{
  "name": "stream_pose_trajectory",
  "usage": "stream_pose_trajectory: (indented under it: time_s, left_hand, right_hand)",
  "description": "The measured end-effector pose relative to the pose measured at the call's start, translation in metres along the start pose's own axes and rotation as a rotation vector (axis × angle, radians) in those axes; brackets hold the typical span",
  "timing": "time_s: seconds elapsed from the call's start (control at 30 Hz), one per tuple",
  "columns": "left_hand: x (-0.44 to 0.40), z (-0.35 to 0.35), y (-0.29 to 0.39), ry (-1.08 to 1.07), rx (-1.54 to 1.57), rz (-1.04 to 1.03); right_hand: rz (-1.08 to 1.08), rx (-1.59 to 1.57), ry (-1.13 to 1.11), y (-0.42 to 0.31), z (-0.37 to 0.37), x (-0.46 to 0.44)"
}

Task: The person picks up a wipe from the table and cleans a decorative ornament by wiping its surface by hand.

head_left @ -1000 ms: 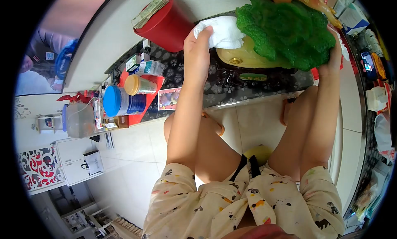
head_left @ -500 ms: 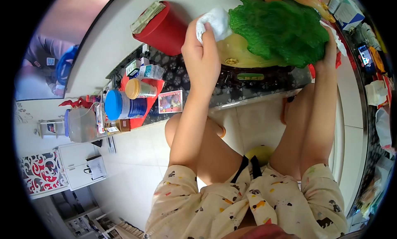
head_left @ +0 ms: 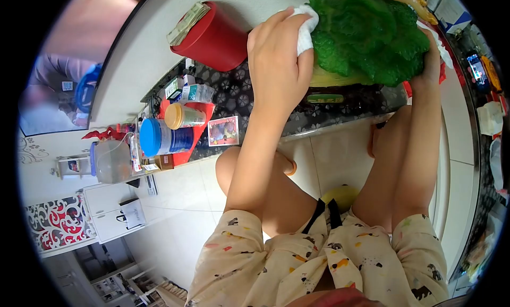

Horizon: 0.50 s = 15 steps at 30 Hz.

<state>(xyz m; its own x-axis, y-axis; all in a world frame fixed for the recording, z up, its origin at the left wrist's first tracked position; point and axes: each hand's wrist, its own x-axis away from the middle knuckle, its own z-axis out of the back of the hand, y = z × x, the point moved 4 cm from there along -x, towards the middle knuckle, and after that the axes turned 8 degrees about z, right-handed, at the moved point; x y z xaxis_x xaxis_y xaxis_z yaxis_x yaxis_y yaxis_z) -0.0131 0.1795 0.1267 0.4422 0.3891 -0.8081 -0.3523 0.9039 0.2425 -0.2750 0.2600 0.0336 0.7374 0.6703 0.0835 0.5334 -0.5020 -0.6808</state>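
Observation:
In the head view, a large glossy cabbage ornament (head_left: 366,39) with ruffled green leaves and a pale yellow lower part stands on a dark base (head_left: 361,93) with a small green plaque. My left hand (head_left: 279,62) is closed on a white cloth (head_left: 307,33) and presses it to the left edge of the leaves. My right hand (head_left: 429,65) grips the right side of the ornament, its fingers partly hidden by the leaf edge. Some white tissue (head_left: 442,47) shows just beyond that hand.
A red bucket (head_left: 212,41) with banknotes in it stands left of my left hand. A blue-lidded jar (head_left: 151,137), a yellow-lidded jar (head_left: 178,117) and a small picture card (head_left: 223,130) are on the dark patterned counter (head_left: 236,97). At far right lies a lit phone (head_left: 477,70).
My left hand has moved right with the white cloth, from above the pale part to the leaf edge, and its back now faces up. The right hand keeps its hold.

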Motion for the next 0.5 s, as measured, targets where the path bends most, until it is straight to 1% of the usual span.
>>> stream_pose_trajectory:
  time_s: [0.07,0.17,0.27,0.37,0.4,0.5]
  left_hand:
    - [0.0,0.001,0.007,-0.03,-0.021,-0.025]
    - [0.0,0.0,0.011,-0.027,-0.057,-0.005]
    - [-0.002,0.0,0.009,-0.012,-0.016,-0.01]
    - [-0.008,0.005,0.004,-0.047,0.065,-0.004]
    - [-0.009,0.006,0.006,-0.021,0.069,-0.001]
    - [-0.01,0.014,0.006,-0.026,-0.013,0.07]
  right_hand:
    - [0.034,0.017,-0.049,-0.001,0.0,0.001]
    - [0.017,0.028,0.02,-0.002,0.0,0.002]
    - [0.021,0.063,0.043,-0.002,0.001,0.003]
    - [0.013,0.062,0.023,-0.002,0.001,0.002]
    - [0.009,0.055,0.021,-0.002,0.001,0.002]
    - [0.003,0.038,0.018,-0.002,0.0,0.002]
